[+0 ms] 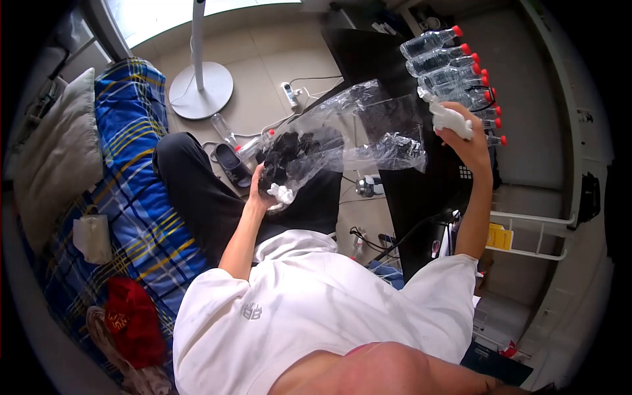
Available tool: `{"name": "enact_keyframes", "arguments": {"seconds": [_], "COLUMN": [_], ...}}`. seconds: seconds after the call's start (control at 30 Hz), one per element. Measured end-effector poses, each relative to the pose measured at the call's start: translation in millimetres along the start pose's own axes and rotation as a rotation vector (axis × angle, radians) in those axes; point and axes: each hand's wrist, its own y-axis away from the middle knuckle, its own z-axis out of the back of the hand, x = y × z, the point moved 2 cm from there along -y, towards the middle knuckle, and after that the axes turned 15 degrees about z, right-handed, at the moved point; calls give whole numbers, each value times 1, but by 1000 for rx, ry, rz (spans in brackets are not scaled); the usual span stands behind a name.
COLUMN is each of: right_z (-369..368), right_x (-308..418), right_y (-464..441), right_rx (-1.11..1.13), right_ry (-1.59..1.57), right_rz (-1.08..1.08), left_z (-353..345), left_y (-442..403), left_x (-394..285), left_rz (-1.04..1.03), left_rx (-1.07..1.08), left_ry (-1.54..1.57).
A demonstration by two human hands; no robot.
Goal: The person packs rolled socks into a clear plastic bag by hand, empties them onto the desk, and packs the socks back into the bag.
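My left hand [259,189] is closed on the lower left end of a large clear plastic bag [385,118], its fingers partly hidden. A black patch [293,148] shows at the bag's left end; I cannot tell whether it is in the bag or seen through it. A crumpled white wad [282,195], like tissue, sits at that hand's fingers. My right hand [475,148] is raised over the dark tabletop, closed around a crumpled white tissue-like wad [451,122]. Just beyond it lies a row of several clear bottles [438,59] with red caps.
A dark desk [355,52] runs along the right side. On the floor are a round white stand base [201,89], a power strip [289,95], a slipper [232,163] and loose bottles. A bed with a blue plaid cover [131,158] stands at left, bearing a tissue pack [93,238].
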Motion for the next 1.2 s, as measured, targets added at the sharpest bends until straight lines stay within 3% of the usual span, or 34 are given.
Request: {"name": "enact_keyframes", "arguments": {"seconds": [0.1, 0.23, 0.37, 0.4, 0.53, 0.67, 0.77, 0.87, 0.93, 1.07, 1.2], "right_z": [-6, -5, -22, -26, -40, -13, 5, -19, -20, 44, 66], "right_x": [3, 15, 35, 27, 22, 13, 11, 21, 19, -23, -124], "right_y": [2, 1, -1, -2, 5, 10, 14, 10, 10, 5, 6], "right_rx": [125, 48, 203, 138, 145, -493, -706, -276, -124, -458, -425], "right_ry": [243, 152, 68, 67, 91, 75, -246, -46, 92, 35, 381], "right_rz": [-9, 109, 107, 247, 153, 298, 420, 383, 417, 265, 128], "left_z": [-13, -16, -23, -20, -23, -22, -30, -36, -31, -40, -30], "left_y": [2, 5, 8, 4, 5, 6, 7, 6, 6, 18, 10], "left_x": [5, 6, 10, 7, 4, 4, 6, 10, 8, 13, 10], "left_rz": [27, 36, -47, -35, -6, -2, 30, 1, -20, -27, -13], "left_rx": [25, 110, 10, 18, 57, 61, 109, 120, 95, 62, 226], "left_ry": [-50, -80, -156, -151, -113, -99, -74, -103, -101, -68, -6]}}
